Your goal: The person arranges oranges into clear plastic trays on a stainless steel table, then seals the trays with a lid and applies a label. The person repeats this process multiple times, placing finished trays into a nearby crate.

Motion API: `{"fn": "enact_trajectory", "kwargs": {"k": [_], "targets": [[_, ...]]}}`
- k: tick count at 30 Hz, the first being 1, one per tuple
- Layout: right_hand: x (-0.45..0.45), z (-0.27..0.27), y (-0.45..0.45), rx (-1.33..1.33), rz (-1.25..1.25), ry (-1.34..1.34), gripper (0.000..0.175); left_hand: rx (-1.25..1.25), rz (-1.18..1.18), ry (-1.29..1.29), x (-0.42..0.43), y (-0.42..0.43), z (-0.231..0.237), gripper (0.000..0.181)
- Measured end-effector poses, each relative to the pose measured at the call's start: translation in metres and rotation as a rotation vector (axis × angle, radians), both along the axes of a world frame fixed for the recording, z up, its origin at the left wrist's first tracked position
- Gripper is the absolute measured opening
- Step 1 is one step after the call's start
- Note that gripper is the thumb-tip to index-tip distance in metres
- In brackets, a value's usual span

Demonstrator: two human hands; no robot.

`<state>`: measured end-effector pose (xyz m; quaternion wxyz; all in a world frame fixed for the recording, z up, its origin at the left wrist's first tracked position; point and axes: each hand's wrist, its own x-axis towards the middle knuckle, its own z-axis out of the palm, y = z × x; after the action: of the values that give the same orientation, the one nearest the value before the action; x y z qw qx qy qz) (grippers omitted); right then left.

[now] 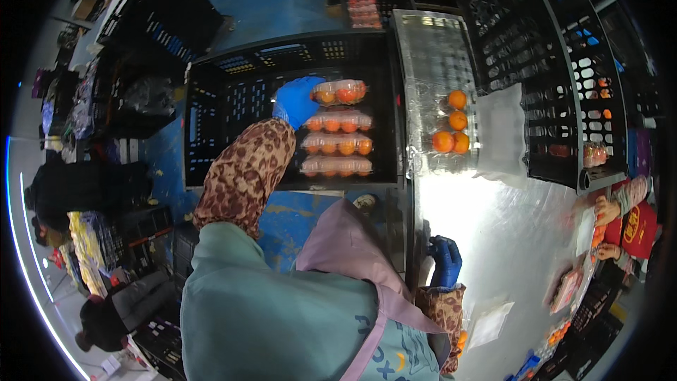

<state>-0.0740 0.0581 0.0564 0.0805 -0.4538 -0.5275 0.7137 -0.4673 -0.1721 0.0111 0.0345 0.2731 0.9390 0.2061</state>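
My left hand (pixel 299 100), in a blue glove, holds the end of a clear plastic clamshell of orange fruit (pixel 346 92) inside a black plastic crate (pixel 291 42). Beside this pack, several similar clamshells (pixel 337 144) stand in a row in the crate. My right hand (pixel 446 262), also gloved in blue, is at the near edge of a steel table (pixel 508 233), fingers loosely bent, no object visible in it. Loose orange fruits (pixel 457 120) lie in clear plastic packaging on the table, next to a white foam-like sheet (pixel 500 135).
Large black crates (pixel 550 63) stand on the table's far side. A white packet (pixel 491 324) lies on the steel near my right sleeve. Across the table are a co-worker's hands (pixel 608 210) and red apron. More crates (pixel 158 16) and people occupy the left side.
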Motion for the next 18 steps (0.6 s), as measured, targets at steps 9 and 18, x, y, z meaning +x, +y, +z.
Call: {"fn": "enact_trajectory", "kwargs": {"k": [9,18], "targets": [[0.034,-0.012,0.005,-0.034,-0.1,-0.055,0.019,-0.203,-0.064,-0.216,-0.033,0.05,-0.107,0.035],[0.02,0.005,0.002,-0.048,-0.048,-0.075,0.019,-0.283,-0.299,-0.419,-0.038,0.048,-0.092,0.057]]}}
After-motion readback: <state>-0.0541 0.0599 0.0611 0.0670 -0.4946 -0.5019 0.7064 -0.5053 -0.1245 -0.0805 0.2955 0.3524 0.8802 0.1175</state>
